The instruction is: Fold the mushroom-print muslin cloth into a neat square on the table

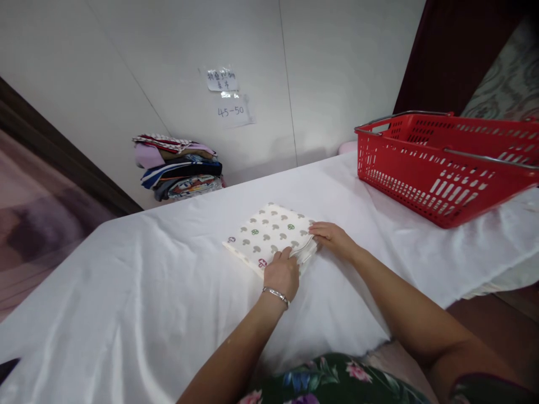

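Observation:
A folded cream cloth [269, 230] printed with grey, green and dark red mushrooms lies flat on the white-covered table. My left hand [282, 274], with a silver bracelet at the wrist, grips its near edge, fingers curled over the layers. At the right corner my right hand [334, 238] holds the same edge, its thumb side partly hidden. Between the two hands, the layered edge stands slightly parted and shows several folds.
A red plastic basket [404, 163] with metal handles stands on the table's right side. Beyond the far edge is a stack of folded fabrics [181, 168] by the wall. Paper notes [231, 110] are taped there. A dark object [7, 369] shows at lower left.

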`<move>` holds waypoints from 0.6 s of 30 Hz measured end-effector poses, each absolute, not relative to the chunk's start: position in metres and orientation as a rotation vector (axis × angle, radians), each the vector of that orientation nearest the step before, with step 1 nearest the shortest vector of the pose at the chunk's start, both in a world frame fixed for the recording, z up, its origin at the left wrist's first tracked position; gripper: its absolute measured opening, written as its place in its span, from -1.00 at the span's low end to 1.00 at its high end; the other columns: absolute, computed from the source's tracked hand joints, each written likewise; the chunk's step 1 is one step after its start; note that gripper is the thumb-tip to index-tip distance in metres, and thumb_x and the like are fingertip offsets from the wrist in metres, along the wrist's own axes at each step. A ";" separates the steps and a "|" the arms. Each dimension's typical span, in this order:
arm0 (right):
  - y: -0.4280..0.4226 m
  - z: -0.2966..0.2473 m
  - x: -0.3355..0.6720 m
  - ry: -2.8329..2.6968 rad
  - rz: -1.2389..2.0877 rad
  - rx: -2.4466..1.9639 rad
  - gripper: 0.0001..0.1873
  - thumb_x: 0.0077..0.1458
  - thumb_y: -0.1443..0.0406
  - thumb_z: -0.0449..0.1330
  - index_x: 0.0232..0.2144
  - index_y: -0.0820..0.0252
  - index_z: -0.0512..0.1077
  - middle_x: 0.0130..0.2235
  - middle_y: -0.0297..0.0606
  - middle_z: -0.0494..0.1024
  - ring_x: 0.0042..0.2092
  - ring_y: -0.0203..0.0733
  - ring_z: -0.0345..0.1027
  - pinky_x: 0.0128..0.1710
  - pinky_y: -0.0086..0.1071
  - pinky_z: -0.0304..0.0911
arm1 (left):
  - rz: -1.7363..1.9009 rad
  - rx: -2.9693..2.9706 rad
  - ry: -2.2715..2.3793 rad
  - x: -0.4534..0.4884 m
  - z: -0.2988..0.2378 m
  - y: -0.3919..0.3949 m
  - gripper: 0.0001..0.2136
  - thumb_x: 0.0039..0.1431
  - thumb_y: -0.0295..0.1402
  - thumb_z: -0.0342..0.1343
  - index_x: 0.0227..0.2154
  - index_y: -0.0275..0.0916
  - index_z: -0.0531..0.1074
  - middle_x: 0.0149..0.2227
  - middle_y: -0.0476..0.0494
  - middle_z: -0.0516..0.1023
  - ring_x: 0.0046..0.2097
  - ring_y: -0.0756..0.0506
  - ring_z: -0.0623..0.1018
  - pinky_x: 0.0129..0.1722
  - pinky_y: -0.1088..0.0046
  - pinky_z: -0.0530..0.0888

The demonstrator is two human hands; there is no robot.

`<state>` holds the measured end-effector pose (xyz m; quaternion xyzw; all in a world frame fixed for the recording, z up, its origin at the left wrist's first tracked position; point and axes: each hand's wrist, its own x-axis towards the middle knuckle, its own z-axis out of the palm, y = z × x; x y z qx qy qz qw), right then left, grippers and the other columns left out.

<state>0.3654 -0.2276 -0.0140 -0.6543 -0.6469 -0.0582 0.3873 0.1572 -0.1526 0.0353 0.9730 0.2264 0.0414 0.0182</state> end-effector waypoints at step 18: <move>-0.229 -0.013 0.365 -1.625 -0.121 -1.676 -0.75 0.13 0.29 0.06 -0.19 0.01 0.49 -0.13 -0.27 0.54 -0.02 -0.13 0.35 -0.02 -0.18 0.28 | 0.100 2.993 0.694 0.159 0.037 -0.148 -0.81 0.18 -0.42 -0.06 -0.33 -0.18 0.48 0.05 -0.09 0.35 -0.07 -0.14 0.39 -0.26 0.31 0.44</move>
